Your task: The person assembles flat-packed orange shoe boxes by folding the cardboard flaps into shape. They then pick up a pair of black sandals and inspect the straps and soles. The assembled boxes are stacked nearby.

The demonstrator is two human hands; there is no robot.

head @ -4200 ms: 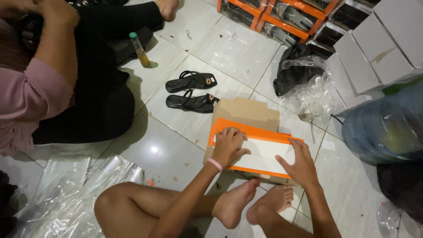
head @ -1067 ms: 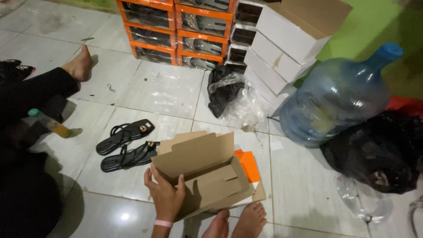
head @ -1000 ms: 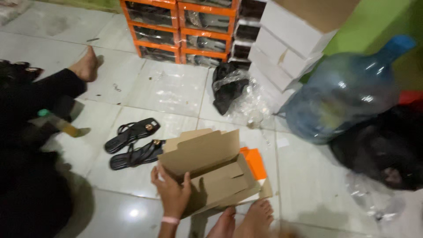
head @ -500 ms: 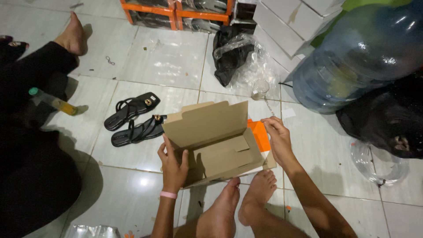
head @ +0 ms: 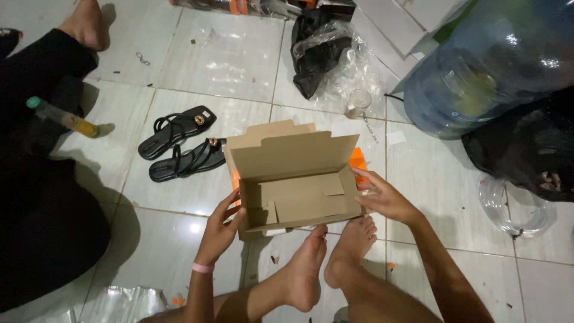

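Note:
An open brown cardboard shoebox (head: 296, 179) with orange outer sides stands on the white tiled floor just beyond my bare feet (head: 326, 263). Its lid flap stands up at the back and the inside is bare. My left hand (head: 220, 230), with a pink wristband, grips the box's left end. My right hand (head: 382, 197) presses against the box's right end. A pair of black strappy sandals (head: 182, 143) lies on the tiles to the left of the box.
A person in black clothes (head: 42, 179) sits at the left, one foot up top. A small bottle (head: 63, 118) lies beside them. A large blue water jug (head: 490, 66), black bags (head: 529, 149), crumpled clear plastic (head: 347, 66) and stacked white boxes (head: 412, 21) fill the right and back.
The flat orange lid I handled earlier is now a folded box held up by both hands. My right hand came onto the box's right end; the view tilted down.

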